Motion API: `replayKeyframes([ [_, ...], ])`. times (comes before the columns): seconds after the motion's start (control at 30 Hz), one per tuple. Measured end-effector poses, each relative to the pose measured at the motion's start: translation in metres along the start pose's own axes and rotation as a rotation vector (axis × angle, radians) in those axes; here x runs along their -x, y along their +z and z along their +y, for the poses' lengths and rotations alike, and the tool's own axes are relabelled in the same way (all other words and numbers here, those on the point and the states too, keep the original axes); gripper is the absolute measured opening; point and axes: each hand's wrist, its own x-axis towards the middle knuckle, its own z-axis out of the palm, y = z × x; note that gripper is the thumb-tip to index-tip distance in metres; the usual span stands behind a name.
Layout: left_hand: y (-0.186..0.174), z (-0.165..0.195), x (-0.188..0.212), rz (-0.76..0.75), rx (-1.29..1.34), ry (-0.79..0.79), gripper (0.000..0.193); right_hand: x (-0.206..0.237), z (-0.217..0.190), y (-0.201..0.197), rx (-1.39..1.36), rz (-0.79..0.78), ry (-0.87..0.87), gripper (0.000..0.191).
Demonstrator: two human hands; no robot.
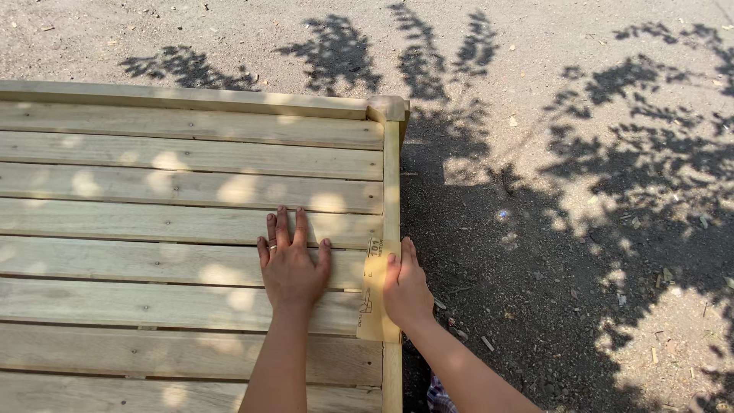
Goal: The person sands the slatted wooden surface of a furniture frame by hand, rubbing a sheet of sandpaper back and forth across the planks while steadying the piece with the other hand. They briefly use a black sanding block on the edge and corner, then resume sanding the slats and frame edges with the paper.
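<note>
A pale wooden slatted panel [153, 191] lies flat, filling the left half of the view. My left hand [292, 264] rests palm down on its slats near the right edge, fingers spread, a ring on one finger. My right hand [405, 289] presses a tan sheet of sandpaper [373, 294] against the panel's right edge rail [391, 176], the fingers wrapped over the sheet and the rail. The sandpaper's printed back faces up.
Grey gravel and asphalt ground [566, 229] lies to the right and beyond the panel, dappled with leaf shadows and scattered with small wood chips. The panel's far corner post [387, 108] stands at top centre.
</note>
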Motion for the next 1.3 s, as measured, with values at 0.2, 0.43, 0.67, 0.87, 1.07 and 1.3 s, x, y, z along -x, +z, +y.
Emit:
replayKeyframes([
  [0.2, -0.001, 0.0, -0.002, 0.011, -0.008, -0.011, 0.074, -0.174, -0.101, -0.036, 0.056, 0.075, 0.074, 0.068],
  [0.43, -0.011, 0.001, -0.007, 0.005, 0.029, -0.027, 0.073, -0.173, -0.088, -0.036, -0.107, -0.037, 0.021, 0.067],
  [0.67, -0.01, -0.002, -0.006, 0.038, 0.027, -0.016, 0.073, -0.142, -0.054, -0.016, -0.317, -0.068, -0.107, 0.057],
  [0.87, -0.01, -0.003, -0.009, 0.021, 0.022, -0.038, 0.072, -0.218, -0.128, -0.044, -0.177, -0.027, 0.012, 0.064],
  [1.07, -0.012, -0.003, -0.008, 0.015, 0.035, -0.032, 0.072, -0.142, -0.057, -0.017, -0.242, -0.065, -0.018, 0.064],
  [1.3, -0.011, -0.003, -0.009, 0.017, 0.014, -0.023, 0.074, -0.203, -0.106, -0.035, -0.139, -0.037, 0.019, 0.063],
])
